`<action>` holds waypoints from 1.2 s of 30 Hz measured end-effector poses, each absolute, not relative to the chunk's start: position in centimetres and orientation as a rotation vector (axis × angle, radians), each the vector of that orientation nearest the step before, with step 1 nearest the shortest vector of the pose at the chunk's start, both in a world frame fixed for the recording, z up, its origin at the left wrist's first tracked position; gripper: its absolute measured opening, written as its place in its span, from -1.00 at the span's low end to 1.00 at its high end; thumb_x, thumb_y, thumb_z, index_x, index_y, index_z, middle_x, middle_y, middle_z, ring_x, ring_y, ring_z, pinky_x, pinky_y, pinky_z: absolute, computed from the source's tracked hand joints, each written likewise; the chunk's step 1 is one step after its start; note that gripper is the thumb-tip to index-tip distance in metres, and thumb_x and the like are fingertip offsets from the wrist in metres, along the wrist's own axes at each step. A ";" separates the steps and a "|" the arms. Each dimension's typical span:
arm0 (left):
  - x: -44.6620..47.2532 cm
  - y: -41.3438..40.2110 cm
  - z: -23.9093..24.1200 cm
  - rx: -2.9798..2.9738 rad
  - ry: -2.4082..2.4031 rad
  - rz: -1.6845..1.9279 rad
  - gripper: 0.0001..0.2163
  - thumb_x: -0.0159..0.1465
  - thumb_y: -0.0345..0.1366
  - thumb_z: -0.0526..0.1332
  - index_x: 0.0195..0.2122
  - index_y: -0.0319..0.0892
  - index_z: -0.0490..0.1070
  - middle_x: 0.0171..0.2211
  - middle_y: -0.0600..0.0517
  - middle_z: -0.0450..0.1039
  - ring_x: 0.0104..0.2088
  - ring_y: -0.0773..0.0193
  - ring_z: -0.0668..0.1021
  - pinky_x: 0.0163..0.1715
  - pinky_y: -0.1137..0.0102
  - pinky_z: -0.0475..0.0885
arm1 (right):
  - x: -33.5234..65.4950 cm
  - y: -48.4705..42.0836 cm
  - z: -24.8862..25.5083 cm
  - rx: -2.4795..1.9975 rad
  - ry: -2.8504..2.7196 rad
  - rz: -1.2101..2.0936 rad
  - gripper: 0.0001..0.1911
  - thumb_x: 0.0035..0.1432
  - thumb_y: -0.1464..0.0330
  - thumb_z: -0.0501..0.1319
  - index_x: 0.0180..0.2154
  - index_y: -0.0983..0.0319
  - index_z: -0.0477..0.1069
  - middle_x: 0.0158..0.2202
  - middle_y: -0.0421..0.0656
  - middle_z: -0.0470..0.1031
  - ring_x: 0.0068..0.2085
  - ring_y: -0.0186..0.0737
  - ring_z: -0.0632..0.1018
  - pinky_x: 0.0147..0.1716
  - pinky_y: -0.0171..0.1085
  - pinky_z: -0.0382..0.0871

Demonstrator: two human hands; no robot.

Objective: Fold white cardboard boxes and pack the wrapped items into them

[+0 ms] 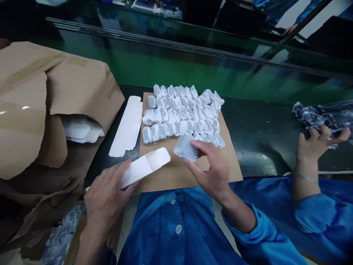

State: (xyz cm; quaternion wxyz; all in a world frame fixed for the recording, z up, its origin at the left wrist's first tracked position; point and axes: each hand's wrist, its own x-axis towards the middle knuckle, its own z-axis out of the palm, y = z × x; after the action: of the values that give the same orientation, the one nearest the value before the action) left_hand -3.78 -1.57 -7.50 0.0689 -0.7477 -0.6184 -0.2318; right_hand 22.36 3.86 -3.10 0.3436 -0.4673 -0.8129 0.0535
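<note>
My left hand point(106, 193) is closed on a flat white carton point(146, 165) with a rounded end, holding it over the near left corner of a brown cardboard sheet point(165, 176). My right hand point(212, 167) pinches a small white wrapped packet point(184, 147) just in front of the rows. Several rows of the same wrapped packets point(182, 112) lie packed together on the far half of the sheet.
A torn brown cardboard box point(55, 95) at the left holds stacked white cartons point(79, 130). A flat white carton blank point(127, 127) lies beside the sheet. At the right a co-worker's hand point(317, 145) touches crumpled clear wrapping point(322, 116). A green conveyor point(176, 66) runs behind.
</note>
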 end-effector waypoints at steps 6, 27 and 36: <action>-2.2 -1.2 -7.0 -2.385 -1.642 -0.562 -0.65 0.30 -0.22 0.20 0.10 -0.11 0.36 -0.16 -0.06 0.60 -0.29 0.10 0.57 -0.36 0.28 0.30 | 23.9 3.1 1.0 -0.900 -2.729 0.132 -0.70 0.36 0.52 -0.04 0.01 0.34 0.37 -0.03 0.11 0.49 -0.16 -0.08 0.52 -0.28 -0.14 0.47; 1.4 -1.3 -6.4 -2.347 -1.607 -0.712 -0.41 0.30 -0.29 0.19 0.35 -0.10 0.08 -0.19 -0.05 0.57 -0.28 0.12 0.54 -0.30 0.29 0.28 | 24.8 1.8 -0.3 -0.975 -2.264 0.554 -0.49 0.29 0.55 0.07 0.25 0.27 0.17 0.22 0.06 0.34 0.25 -0.14 0.37 0.15 -0.15 0.41; 6.6 -0.7 -4.5 -2.329 -1.716 -0.801 -0.50 0.27 -0.24 0.27 0.24 -0.08 0.27 -0.12 -0.06 0.57 -0.23 0.10 0.54 -0.29 0.24 0.32 | 24.5 2.0 -1.7 -1.309 -1.730 0.767 -0.59 0.18 0.30 0.32 0.08 0.07 0.45 -0.08 -0.10 0.60 -0.14 -0.14 0.62 -0.16 -0.14 0.59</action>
State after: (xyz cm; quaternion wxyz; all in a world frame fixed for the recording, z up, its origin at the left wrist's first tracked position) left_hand 6.64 -0.70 -4.53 0.0698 -0.7739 -0.5704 -0.2661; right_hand 24.54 2.02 -1.74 0.4080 -0.5195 -0.6864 0.3042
